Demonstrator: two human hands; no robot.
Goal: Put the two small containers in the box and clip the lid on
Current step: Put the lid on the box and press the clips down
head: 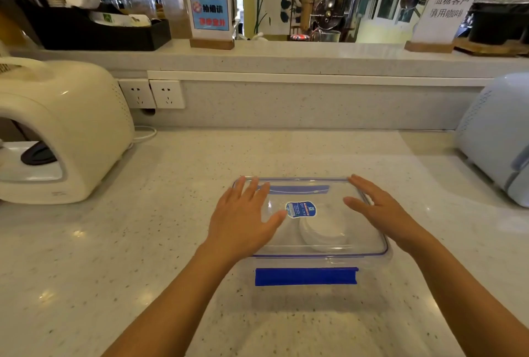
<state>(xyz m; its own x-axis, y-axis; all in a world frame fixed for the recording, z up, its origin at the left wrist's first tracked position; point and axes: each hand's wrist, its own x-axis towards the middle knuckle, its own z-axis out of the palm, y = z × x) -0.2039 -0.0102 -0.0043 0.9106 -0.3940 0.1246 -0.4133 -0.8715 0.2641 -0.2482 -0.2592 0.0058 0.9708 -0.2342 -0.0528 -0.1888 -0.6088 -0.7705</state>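
Both hands lie flat, fingers spread and gripping nothing, on the lid [317, 230]: left hand [243, 219] and right hand [378, 210] at opposite ends, likely seating it on the box [306, 296]. One container [323, 232] shows inside; near clip [306, 276] looks unfastened.

Two bare forearms reach forward from the bottom edge. The left hand [243, 219] lies flat, palm down, fingers spread. The right hand [378, 207] is also open, fingers extended and angled inward.
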